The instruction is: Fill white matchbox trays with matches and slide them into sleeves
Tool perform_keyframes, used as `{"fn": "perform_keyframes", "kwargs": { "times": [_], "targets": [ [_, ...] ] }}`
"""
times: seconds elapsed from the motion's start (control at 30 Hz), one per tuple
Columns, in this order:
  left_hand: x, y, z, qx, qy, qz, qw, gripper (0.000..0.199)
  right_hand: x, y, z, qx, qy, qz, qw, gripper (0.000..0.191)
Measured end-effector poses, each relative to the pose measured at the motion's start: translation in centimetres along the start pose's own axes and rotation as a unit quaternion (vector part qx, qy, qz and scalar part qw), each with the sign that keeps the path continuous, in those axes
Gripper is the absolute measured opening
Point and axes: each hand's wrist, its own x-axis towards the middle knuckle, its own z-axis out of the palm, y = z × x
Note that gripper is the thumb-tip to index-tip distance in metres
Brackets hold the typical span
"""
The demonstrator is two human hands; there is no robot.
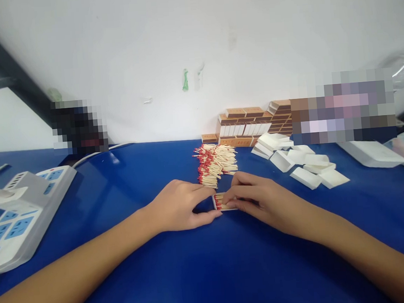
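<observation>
A small white matchbox tray (214, 203) lies on the blue table in front of me, with red-tipped matches (220, 200) laid in it, heads to the left. My left hand (181, 205) grips the tray's left end, its thumb at the near corner and its fingers at the far one. Over the tray's right part, my right hand (257, 196) has its fingertips pinched on the matches inside and hides that end. Just behind both hands sits a loose heap of matches (217, 162), most of their red heads pointing left.
Empty white trays (308, 166) lie scattered at the right. Stacked brown matchboxes (245, 128) stand against the white wall. A white power strip (21, 212) with a plug occupies the left side of the blue table (211, 267). Blurred patches cover both back corners.
</observation>
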Motion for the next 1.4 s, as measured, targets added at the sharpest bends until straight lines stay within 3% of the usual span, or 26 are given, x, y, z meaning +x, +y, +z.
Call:
{"fn": "perform_keyframes", "kwargs": {
  "times": [0.5, 0.67, 0.73, 0.87, 1.07, 1.4],
  "targets": [
    [0.0, -0.1, 0.1, 0.002, -0.010, -0.005, 1.000, 0.032, 0.1, 0.4, 0.3, -0.041, 0.032, -0.016, 0.999, 0.022],
    [-0.1, -0.1, 0.0, -0.004, -0.002, -0.001, 1.000, 0.035, 0.4, 2.8, 0.0, -0.104, 0.131, 0.068, 0.984, 0.017],
    [-0.1, -0.1, 0.1, -0.004, 0.002, -0.001, 1.000, 0.035, 0.6, 4.0, -0.2, -0.124, 0.145, 0.093, 0.977, 0.018],
    [-0.1, 0.0, 0.1, 0.000, 0.002, 0.000, 1.000, 0.036, 0.9, 5.4, -0.2, -0.109, 0.129, 0.108, 0.980, 0.020],
    [-0.1, 0.0, 0.0, -0.002, 0.000, 0.000, 1.000, 0.036, 1.0, 5.3, -0.1, -0.119, 0.093, 0.138, 0.979, 0.017],
    [0.0, -0.1, -0.1, -0.006, 0.010, -0.028, 1.000, 0.032, 0.4, 3.7, -0.8, -0.103, 0.090, 0.089, 0.987, 0.017]
  ]
}}
